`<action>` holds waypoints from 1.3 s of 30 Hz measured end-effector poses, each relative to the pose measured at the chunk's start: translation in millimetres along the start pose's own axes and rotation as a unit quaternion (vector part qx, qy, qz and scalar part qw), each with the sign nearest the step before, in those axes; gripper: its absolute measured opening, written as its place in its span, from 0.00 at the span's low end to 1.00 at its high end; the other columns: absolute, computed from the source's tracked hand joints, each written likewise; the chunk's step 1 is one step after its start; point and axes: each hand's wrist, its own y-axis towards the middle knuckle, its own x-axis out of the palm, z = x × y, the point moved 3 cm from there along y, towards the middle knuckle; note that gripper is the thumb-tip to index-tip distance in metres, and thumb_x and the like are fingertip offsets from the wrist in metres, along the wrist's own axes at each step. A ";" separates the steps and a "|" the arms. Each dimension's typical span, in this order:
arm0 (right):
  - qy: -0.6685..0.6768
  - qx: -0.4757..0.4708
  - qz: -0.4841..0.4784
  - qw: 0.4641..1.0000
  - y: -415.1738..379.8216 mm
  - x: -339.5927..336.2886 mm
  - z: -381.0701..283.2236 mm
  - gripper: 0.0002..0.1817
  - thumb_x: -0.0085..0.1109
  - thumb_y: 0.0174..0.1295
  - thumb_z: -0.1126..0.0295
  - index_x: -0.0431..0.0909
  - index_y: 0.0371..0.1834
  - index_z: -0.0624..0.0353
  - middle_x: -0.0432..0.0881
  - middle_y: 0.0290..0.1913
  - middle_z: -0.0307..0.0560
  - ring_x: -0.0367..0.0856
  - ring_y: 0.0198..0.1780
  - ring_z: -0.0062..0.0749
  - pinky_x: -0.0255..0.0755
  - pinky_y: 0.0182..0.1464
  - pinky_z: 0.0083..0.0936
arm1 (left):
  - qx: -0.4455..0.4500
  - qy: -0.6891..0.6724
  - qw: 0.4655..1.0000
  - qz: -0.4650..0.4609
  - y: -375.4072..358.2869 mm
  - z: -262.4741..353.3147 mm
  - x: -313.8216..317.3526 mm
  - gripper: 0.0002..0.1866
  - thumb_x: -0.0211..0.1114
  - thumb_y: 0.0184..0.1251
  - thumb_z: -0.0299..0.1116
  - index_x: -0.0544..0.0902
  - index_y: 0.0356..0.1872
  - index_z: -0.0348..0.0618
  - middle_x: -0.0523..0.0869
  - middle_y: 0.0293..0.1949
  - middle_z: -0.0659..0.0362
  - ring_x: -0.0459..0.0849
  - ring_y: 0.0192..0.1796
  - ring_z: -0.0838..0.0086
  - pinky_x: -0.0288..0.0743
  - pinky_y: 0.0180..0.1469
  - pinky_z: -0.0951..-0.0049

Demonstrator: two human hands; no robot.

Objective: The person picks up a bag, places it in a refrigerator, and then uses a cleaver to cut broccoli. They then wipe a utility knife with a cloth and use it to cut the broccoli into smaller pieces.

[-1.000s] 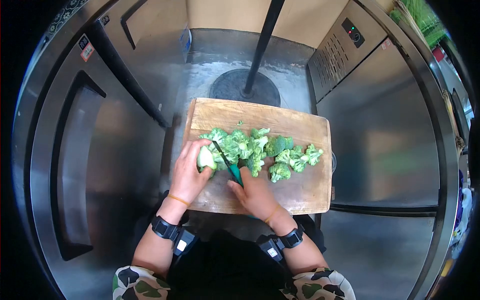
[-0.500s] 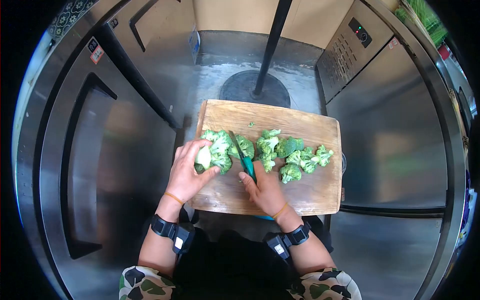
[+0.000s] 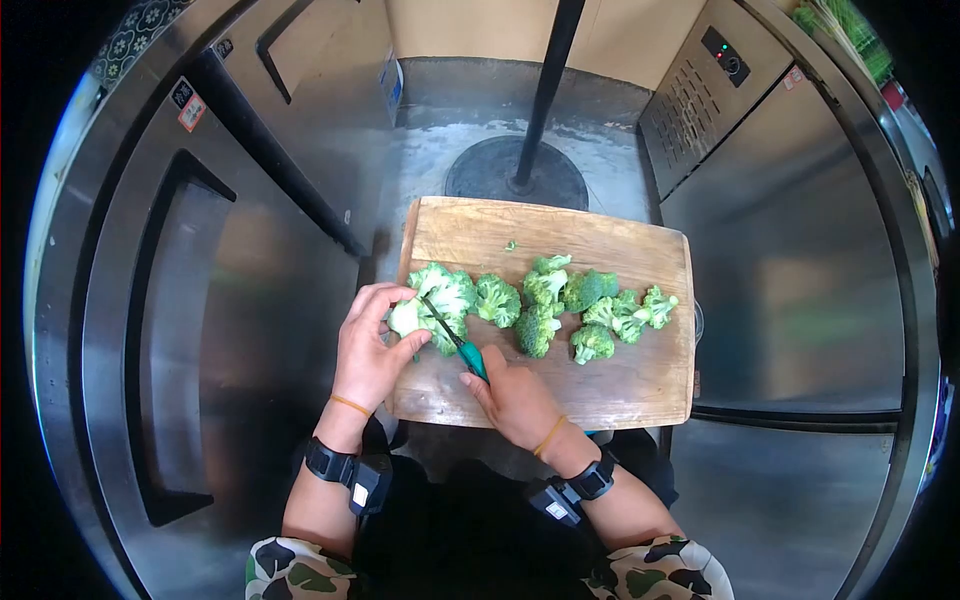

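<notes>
A large broccoli head [image 3: 447,291] lies on its side at the left of a wooden cutting board [image 3: 480,395], its pale stalk toward my left hand [image 3: 371,335]. The fingers and thumb of that hand grip it from the left. In my right hand [image 3: 515,400] is a knife [image 3: 468,354] with a green handle and a dark, narrow blade. The blade points up and left, its tip at the broccoli head beside the stalk. Cut broccoli florets [image 3: 541,325] lie across the middle and right of the board, the closest one [image 3: 496,300] just right of the head.
Steel cabinets [image 3: 230,350] with black handles stand close on the left. Another steel unit [image 3: 790,270] with a small control panel [image 3: 725,57] stands at the right. Beyond the board, a black pole [image 3: 548,90] rises from a round base [image 3: 480,178] on the floor.
My right hand has moved the knife left and down, from beside the floret onto the broccoli head. My left hand still grips the head. The view has shifted slightly.
</notes>
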 end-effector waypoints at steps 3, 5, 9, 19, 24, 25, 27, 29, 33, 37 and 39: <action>-0.039 0.042 -0.006 0.998 -0.8 6.1 -3.8 0.17 0.48 0.72 0.57 0.61 0.43 0.62 0.81 0.26 0.65 0.81 0.29 0.63 0.74 0.31 0.53 | 0.011 0.013 1.000 -0.001 -0.7 -0.9 -0.4 0.23 0.74 0.50 0.18 0.80 0.50 0.39 0.76 0.54 0.57 0.80 0.53 0.73 0.81 0.51 0.75; -0.052 0.066 -0.018 0.996 -0.7 11.2 -7.3 0.17 0.48 0.71 0.57 0.62 0.43 0.62 0.82 0.27 0.65 0.82 0.30 0.64 0.75 0.33 0.54 | 0.013 0.017 1.000 -0.004 -0.5 -3.9 0.4 0.23 0.74 0.50 0.18 0.80 0.49 0.40 0.76 0.54 0.57 0.81 0.52 0.73 0.81 0.50 0.75; -0.056 0.094 -0.042 0.993 6.5 19.2 -5.0 0.18 0.48 0.71 0.58 0.61 0.44 0.63 0.82 0.29 0.66 0.82 0.32 0.64 0.75 0.35 0.55 | 0.034 0.032 0.999 0.018 -0.7 5.0 2.3 0.24 0.77 0.43 0.22 0.81 0.46 0.43 0.81 0.47 0.56 0.82 0.49 0.64 0.77 0.51 0.70; 0.220 0.185 -0.216 0.933 -6.1 -59.9 -8.7 0.16 0.58 0.69 0.62 0.70 0.53 0.59 0.74 0.22 0.42 0.75 0.19 0.27 0.71 0.22 0.26 | -0.004 -0.018 1.000 -0.008 2.3 -3.5 -5.7 0.25 0.70 0.52 0.15 0.80 0.54 0.40 0.76 0.54 0.58 0.80 0.55 0.72 0.82 0.53 0.74; 0.092 -0.047 0.155 0.983 5.7 -48.5 4.7 0.22 0.65 0.57 0.72 0.71 0.54 0.56 0.80 0.45 0.55 0.81 0.43 0.58 0.77 0.44 0.39 | 0.056 0.005 0.994 -0.095 -3.7 5.4 -1.6 0.24 0.69 0.49 0.12 0.82 0.51 0.41 0.78 0.55 0.57 0.80 0.57 0.69 0.79 0.57 0.72; 0.057 -0.104 0.195 0.974 12.7 -47.9 0.0 0.24 0.65 0.56 0.73 0.71 0.56 0.56 0.78 0.51 0.56 0.81 0.46 0.58 0.77 0.46 0.39 | 0.061 0.015 0.993 -0.102 -5.2 11.0 -0.7 0.23 0.69 0.47 0.12 0.83 0.48 0.40 0.78 0.54 0.57 0.80 0.57 0.69 0.78 0.58 0.72; 0.025 -0.148 0.197 0.969 18.8 -36.2 -1.9 0.29 0.65 0.54 0.73 0.70 0.62 0.53 0.69 0.66 0.53 0.80 0.52 0.56 0.78 0.50 0.39 | 0.086 0.023 0.989 -0.115 -5.5 12.1 -1.7 0.22 0.70 0.48 0.14 0.83 0.47 0.41 0.79 0.53 0.57 0.80 0.56 0.68 0.78 0.56 0.72; 0.038 -0.091 0.147 0.984 24.4 -18.1 4.5 0.27 0.65 0.54 0.73 0.72 0.60 0.53 0.71 0.64 0.53 0.78 0.56 0.54 0.76 0.54 0.39 | 0.096 0.035 0.988 -0.115 -5.6 12.2 -3.4 0.21 0.70 0.49 0.15 0.83 0.46 0.41 0.79 0.53 0.57 0.81 0.56 0.68 0.78 0.54 0.71; -0.019 -0.046 0.179 0.983 32.6 -0.9 5.2 0.23 0.66 0.55 0.69 0.74 0.55 0.52 0.75 0.56 0.51 0.82 0.47 0.52 0.79 0.44 0.40 | 0.079 0.048 0.993 -0.078 -7.7 10.5 2.5 0.18 0.69 0.52 0.18 0.82 0.46 0.41 0.79 0.53 0.56 0.81 0.54 0.66 0.78 0.51 0.69; -0.083 -0.044 0.204 0.974 35.4 0.6 7.1 0.17 0.66 0.55 0.67 0.76 0.47 0.52 0.78 0.44 0.47 0.83 0.35 0.48 0.79 0.34 0.40 | 0.104 0.102 0.989 -0.010 -9.2 18.2 10.9 0.18 0.67 0.52 0.18 0.82 0.46 0.40 0.82 0.49 0.53 0.82 0.52 0.59 0.76 0.53 0.67; -0.106 -0.044 0.193 0.974 33.3 0.2 1.6 0.16 0.67 0.54 0.66 0.76 0.45 0.52 0.78 0.40 0.47 0.83 0.33 0.48 0.79 0.33 0.40 | 0.088 0.130 0.988 0.005 -8.0 12.0 14.3 0.15 0.66 0.52 0.20 0.82 0.43 0.40 0.82 0.48 0.53 0.80 0.49 0.55 0.75 0.52 0.63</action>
